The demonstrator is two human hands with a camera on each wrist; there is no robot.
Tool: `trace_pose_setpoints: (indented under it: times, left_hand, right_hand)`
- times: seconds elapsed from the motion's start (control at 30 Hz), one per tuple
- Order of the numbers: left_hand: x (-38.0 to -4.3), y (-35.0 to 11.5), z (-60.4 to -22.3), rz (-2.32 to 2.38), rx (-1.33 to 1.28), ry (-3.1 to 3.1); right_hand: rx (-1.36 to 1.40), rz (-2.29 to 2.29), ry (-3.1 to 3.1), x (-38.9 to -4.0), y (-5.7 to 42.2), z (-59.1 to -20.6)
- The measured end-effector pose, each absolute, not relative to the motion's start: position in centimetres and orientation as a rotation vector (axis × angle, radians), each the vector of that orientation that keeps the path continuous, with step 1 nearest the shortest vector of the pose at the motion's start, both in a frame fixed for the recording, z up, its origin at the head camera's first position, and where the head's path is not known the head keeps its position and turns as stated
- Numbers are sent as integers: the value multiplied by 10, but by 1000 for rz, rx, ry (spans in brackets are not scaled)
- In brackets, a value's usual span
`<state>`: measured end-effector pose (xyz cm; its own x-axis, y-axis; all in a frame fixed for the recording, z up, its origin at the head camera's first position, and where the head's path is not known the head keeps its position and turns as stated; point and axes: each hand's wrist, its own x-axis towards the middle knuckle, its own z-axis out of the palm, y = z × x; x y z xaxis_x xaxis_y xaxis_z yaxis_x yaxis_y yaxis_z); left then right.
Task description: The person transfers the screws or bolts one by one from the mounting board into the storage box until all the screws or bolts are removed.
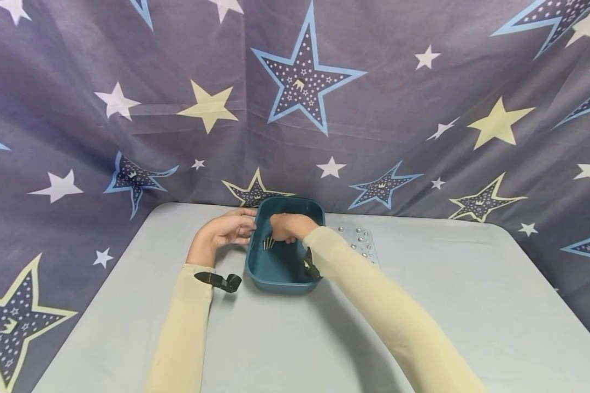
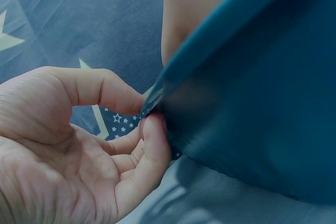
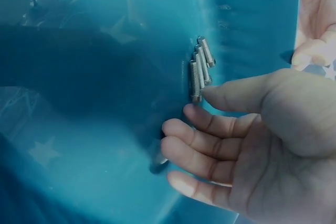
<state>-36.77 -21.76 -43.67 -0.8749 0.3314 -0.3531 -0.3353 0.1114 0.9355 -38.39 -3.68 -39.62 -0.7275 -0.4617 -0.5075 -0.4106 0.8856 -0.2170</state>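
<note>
A teal plastic bin (image 1: 284,288) stands on the table before me. My left hand (image 1: 233,226) is at its left side; in the left wrist view, thumb and forefinger pinch the edge of the bin wall. Inside the bin is my right hand (image 1: 287,226), its fingers loosely curved near the floor. Several metal screws (image 3: 201,69) lie side by side there along the wall. The right thumb tip touches or nearly touches the end of the closest screw, with the forefinger tip just beyond. Part of the bin floor is hidden under the right hand.
A clear plate (image 1: 371,240) dotted with round metallic pieces lies right of the bin, partly behind the right forearm. The pale table (image 1: 447,305) ends at a dark star-patterned cloth (image 1: 398,109). Each wrist wears a black strap, with a camera (image 1: 233,283) on the left one.
</note>
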Motion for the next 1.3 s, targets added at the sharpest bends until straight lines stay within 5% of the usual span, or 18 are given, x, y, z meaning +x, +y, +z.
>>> trace_pose_setpoints:
  times: [0.57, 1.3]
  left_hand:
    - [-366, -217, -434, 1824, -9, 1908]
    - [-366, -215, -436, 1834, -4, 1886]
  right_hand:
    - [-1072, -57, 2566, -372, -18, -352]
    - [-1399, -230, 2966, -330, 99, -313]
